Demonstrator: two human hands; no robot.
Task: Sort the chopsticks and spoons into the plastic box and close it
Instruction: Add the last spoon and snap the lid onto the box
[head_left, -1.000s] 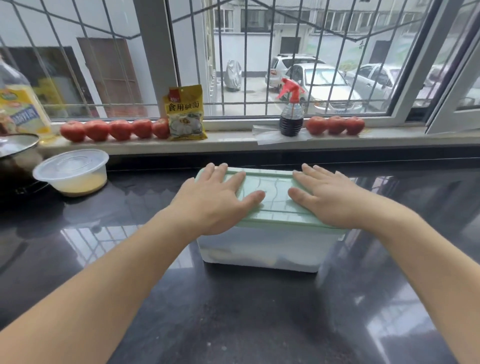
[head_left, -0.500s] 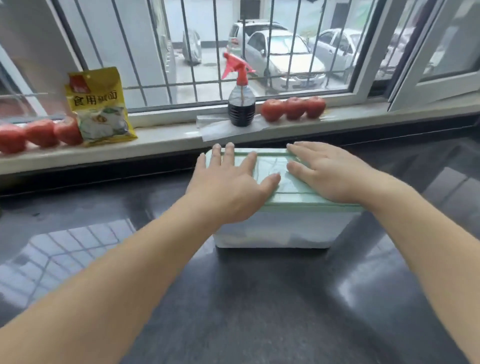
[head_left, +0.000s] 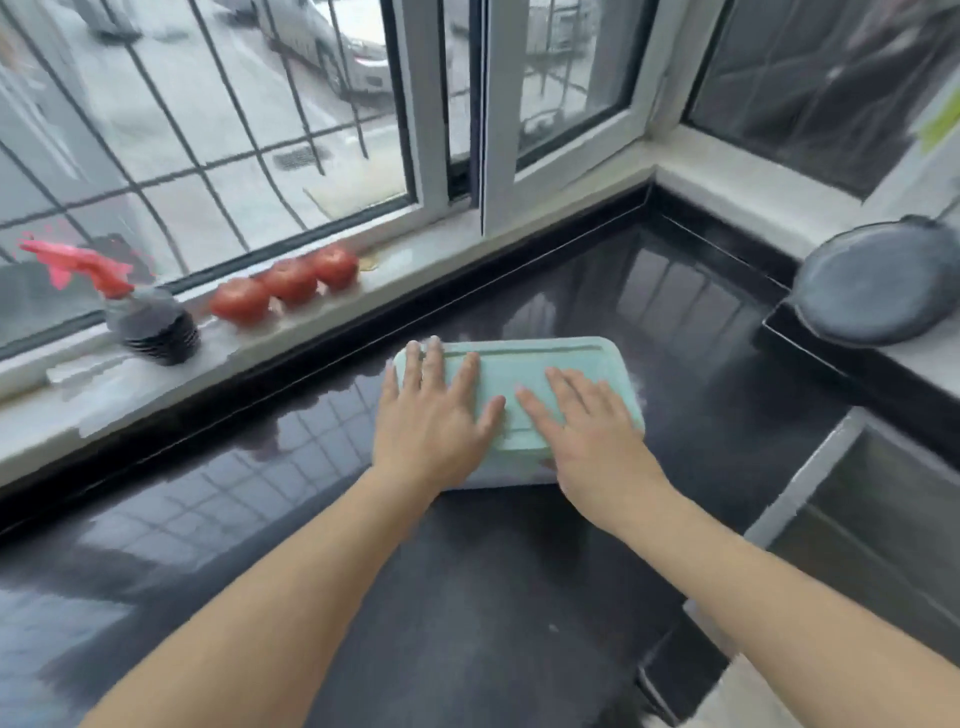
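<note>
The plastic box (head_left: 511, 475) stands on the black counter with its pale green lid (head_left: 561, 358) on top. My left hand (head_left: 434, 421) lies flat on the lid's left part, fingers spread. My right hand (head_left: 592, 431) lies flat on the right part, fingers spread, covering the near right corner. Both palms press down on the lid and grasp nothing. No chopsticks or spoons are in sight; the box's inside is hidden.
On the window sill stand a dark spray bottle with a red trigger (head_left: 150, 322) and three tomatoes (head_left: 285, 283). A dark round pan (head_left: 878, 283) sits at the right. A steel sink (head_left: 883, 525) lies at the lower right.
The view has swung to the right; the yellow packet and left tomatoes have left the frame, the pan and sink have come in. Both hands stay flat on the lid.
</note>
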